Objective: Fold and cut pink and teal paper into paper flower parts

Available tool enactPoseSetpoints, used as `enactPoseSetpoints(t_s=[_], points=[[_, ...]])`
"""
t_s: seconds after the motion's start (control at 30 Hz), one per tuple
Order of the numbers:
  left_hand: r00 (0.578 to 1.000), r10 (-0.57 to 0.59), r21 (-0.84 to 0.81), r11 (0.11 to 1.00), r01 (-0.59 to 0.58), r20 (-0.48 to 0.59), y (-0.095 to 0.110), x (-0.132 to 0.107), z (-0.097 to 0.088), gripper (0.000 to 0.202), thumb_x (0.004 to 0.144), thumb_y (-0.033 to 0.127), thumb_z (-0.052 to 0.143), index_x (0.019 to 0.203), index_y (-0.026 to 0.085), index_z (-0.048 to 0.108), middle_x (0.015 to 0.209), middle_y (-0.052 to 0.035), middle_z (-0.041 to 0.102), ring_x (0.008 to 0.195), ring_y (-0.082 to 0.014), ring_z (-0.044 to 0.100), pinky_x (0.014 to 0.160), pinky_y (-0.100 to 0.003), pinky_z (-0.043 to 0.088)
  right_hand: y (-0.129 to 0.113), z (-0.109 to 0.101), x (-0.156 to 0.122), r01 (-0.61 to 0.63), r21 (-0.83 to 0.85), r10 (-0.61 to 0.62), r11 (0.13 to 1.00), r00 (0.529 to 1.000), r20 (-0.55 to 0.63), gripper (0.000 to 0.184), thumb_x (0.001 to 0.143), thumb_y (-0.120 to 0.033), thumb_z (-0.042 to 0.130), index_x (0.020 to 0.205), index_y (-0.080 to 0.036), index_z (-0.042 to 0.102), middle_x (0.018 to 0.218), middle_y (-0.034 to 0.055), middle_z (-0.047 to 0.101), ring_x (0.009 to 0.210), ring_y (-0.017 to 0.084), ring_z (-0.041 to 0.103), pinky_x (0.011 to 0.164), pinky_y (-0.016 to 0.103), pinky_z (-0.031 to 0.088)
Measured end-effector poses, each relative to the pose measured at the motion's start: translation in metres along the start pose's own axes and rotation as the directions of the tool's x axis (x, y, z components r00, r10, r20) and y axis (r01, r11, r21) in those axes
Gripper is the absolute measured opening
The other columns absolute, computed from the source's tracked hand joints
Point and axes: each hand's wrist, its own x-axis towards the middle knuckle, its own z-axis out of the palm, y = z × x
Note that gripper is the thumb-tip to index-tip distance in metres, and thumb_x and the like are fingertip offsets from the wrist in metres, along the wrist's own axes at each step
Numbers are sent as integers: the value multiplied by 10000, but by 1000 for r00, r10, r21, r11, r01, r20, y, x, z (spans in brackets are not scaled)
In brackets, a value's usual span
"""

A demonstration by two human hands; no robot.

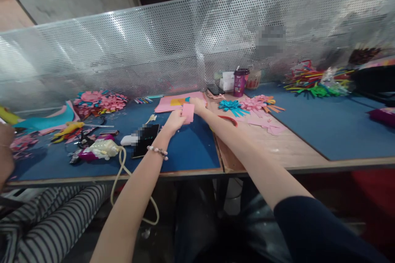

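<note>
Both my arms reach out over the blue table mat. My left hand, with a bead bracelet on the wrist, is closed on the lower edge of a small pink paper piece. My right hand grips the same pink piece at its upper right edge. Just behind them lies a stack of pink paper sheets with a yellow and a teal scrap on top.
A phone and a glue gun with a cord lie left. Red scissors, paper flowers, a purple cup sit right. Perforated metal screen behind. Another person in striped trousers sits at left.
</note>
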Motion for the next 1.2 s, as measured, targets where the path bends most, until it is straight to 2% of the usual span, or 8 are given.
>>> enactPoseSetpoints(t_s=[0.17,0.3,0.4,0.53,0.9,1.0,1.1,1.2], points=[[999,-40,-417,908,48,28,2,-2,-13,230,770,60,563,982,105,639,953,-142,733,957,-247,707,916,-440,558,8,-25,1,-86,391,171,916,967,-188,271,914,-158,482,1066,-78,691,1097,173,712,1008,223,664,878,299,505],[999,-45,-492,869,52,25,-2,-1,-21,242,739,43,569,965,112,621,943,-120,728,1003,-236,691,970,-470,540,27,-55,-25,18,819,227,574,957,-180,128,885,-146,543,916,-107,661,845,66,682,698,150,652,688,281,552],[998,-33,-521,852,58,58,-5,1,-21,275,720,34,560,976,116,618,990,-123,727,1042,-238,683,999,-471,527,42,-72,-61,83,941,164,328,976,-143,39,809,-84,636,806,-119,620,735,27,640,605,110,609,624,253,541],[993,-41,-545,833,94,108,-2,-2,-18,259,706,7,533,931,103,615,1004,-139,728,1060,-254,679,1024,-486,516,53,-76,-100,-22,985,48,169,999,15,121,749,-71,693,757,-123,584,678,27,637,582,121,614,598,264,544],[975,32,-523,847,90,220,2,-13,-21,281,743,17,500,970,114,633,1045,-126,727,1096,-234,671,1069,-504,476,51,-65,-121,-103,994,-71,45,992,106,176,799,-215,724,865,-133,583,783,74,701,711,157,676,616,248,543],[955,57,-482,871,94,290,5,-17,-19,308,770,27,524,1041,107,646,1104,-139,714,1080,-236,681,1046,-487,494,49,-57,-108,-127,991,82,45,989,123,136,839,-189,681,839,-148,552,752,53,686,702,152,677,587,235,531],[945,65,-466,879,98,321,4,-19,-17,252,795,45,541,1013,109,651,1082,-139,714,1030,-243,698,971,-456,543,41,-42,-82,-181,982,327,58,933,153,202,817,-75,659,727,-161,500,595,-8,602,538,101,592,533,197,487],[946,81,-470,879,80,313,1,-18,-16,201,817,71,561,994,105,650,1072,-142,713,992,-240,704,896,-411,574,28,-29,-54,-168,981,388,92,914,120,269,780,-33,664,655,-169,468,501,-43,520,478,87,534,563,209,507]])
